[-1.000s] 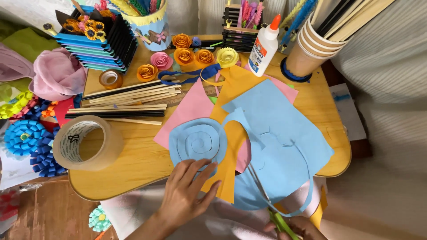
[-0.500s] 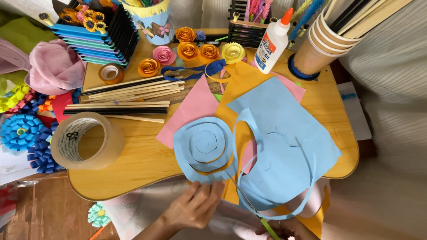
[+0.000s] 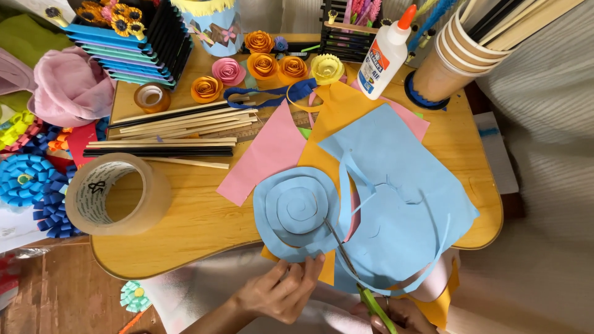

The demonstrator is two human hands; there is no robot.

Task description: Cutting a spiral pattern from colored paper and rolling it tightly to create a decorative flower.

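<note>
A rounded wooden craft table (image 3: pixel 204 226) fills the view from above, crowded with paper supplies. Largest on it is a light blue paper sheet (image 3: pixel 402 185), lying flat over orange and pink sheets so it can be cut at the near edge; loose strips trail from it. To the left sits a wide roll of clear packing tape (image 3: pixel 117 193), lying on its side with the hollow facing up. A bundle of thin wooden and black sticks (image 3: pixel 167 133) lies flat beside it.

At the near edge, the light blue paper spiral (image 3: pixel 294 213) is a matte disc cut into a coil. The left hand (image 3: pixel 281 291) pinches its lower rim between fingers and thumb, steadying it and feeding it toward the blades. The scissors (image 3: pixel 346 263), with slim metal blades and green handles, point up into the spiral's right edge, blades nearly together. The right hand (image 3: pixel 399 315) grips the handles, though it is mostly cut off by the frame, so its exact hold is unclear.

Farther back stand a white glue bottle (image 3: pixel 383 59) with an orange cap, and small rolled paper roses (image 3: pixel 263 65) in orange, pink and yellow.
</note>
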